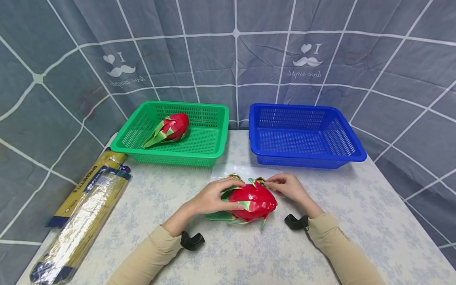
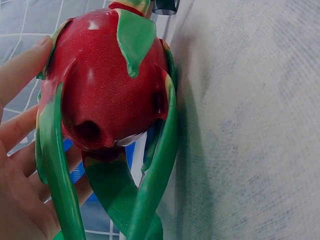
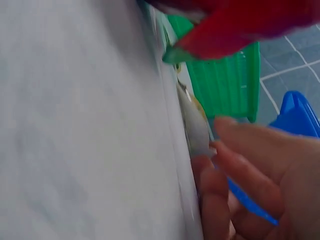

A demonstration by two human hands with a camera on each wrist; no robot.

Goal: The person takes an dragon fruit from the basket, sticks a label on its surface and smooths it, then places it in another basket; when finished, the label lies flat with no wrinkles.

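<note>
A red dragon fruit (image 1: 254, 201) with green leaf tips lies on the table in front of me. My left hand (image 1: 215, 196) grips it from the left, thumb on the near side and fingers over the far side. In the left wrist view, the dragon fruit (image 2: 107, 85) shows a dark hollow and long green leaves. Just beyond it, my right hand (image 1: 289, 187) pinches the edge of a round gold-and-black sticker (image 1: 260, 181). The right wrist view shows the pale, curved sticker (image 3: 196, 122) at those fingertips. Another gold sticker (image 1: 234, 176) lies on a white sheet (image 1: 221, 171), partly hidden.
At the back left stands a green basket (image 1: 213, 156) holding another dragon fruit (image 1: 174, 127). A blue basket (image 1: 303, 158) stands at the back right. Spaghetti packs (image 1: 85, 221) lie along the table's left side. A grey tile-print curtain (image 1: 213, 59) hangs behind.
</note>
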